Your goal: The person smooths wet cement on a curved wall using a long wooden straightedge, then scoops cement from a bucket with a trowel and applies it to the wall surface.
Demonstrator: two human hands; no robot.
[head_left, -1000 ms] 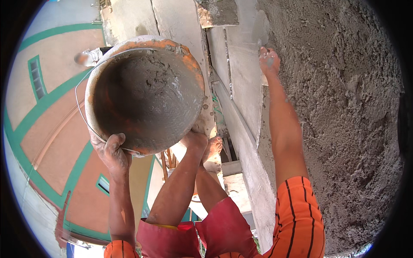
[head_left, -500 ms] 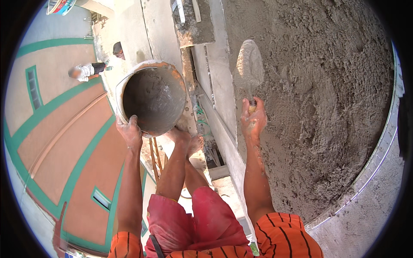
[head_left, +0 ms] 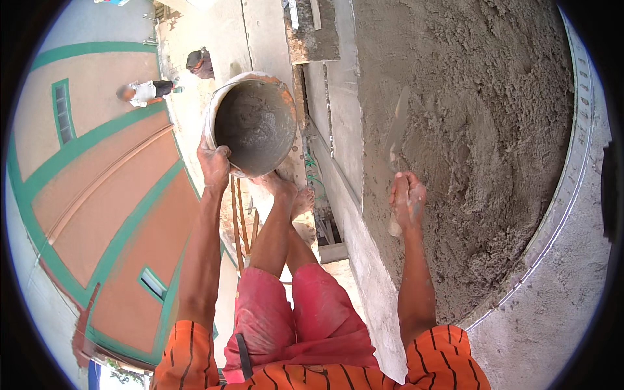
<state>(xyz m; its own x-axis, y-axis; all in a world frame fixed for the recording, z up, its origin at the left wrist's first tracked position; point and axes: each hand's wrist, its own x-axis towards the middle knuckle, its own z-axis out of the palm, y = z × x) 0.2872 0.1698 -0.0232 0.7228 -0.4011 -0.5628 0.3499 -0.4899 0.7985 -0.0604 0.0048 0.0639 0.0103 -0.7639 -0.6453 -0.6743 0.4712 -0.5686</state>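
Note:
My left hand (head_left: 214, 164) grips the near rim of a round bucket (head_left: 255, 125), its mouth facing me and its inside coated with wet grey mortar. My right hand (head_left: 409, 196) is closed around the handle of a trowel (head_left: 398, 130). The blade is turned nearly edge-on and lies over the wet mortar surface (head_left: 481, 149) at the right. Mortar smears the fingers of my right hand. Whether the blade touches the mortar, I cannot tell.
A concrete ledge (head_left: 380, 286) borders the mortar on its left. Beyond my bare feet (head_left: 302, 203) lie planks and gaps. A curved metal edging (head_left: 578, 130) bounds the right side. Two people, one in a white shirt (head_left: 142, 93), are far below left near a green-trimmed wall (head_left: 97, 195).
The bucket and my left hand have shifted right and slightly up in view. My right hand has moved right and down, and the trowel blade has turned from flat to nearly edge-on.

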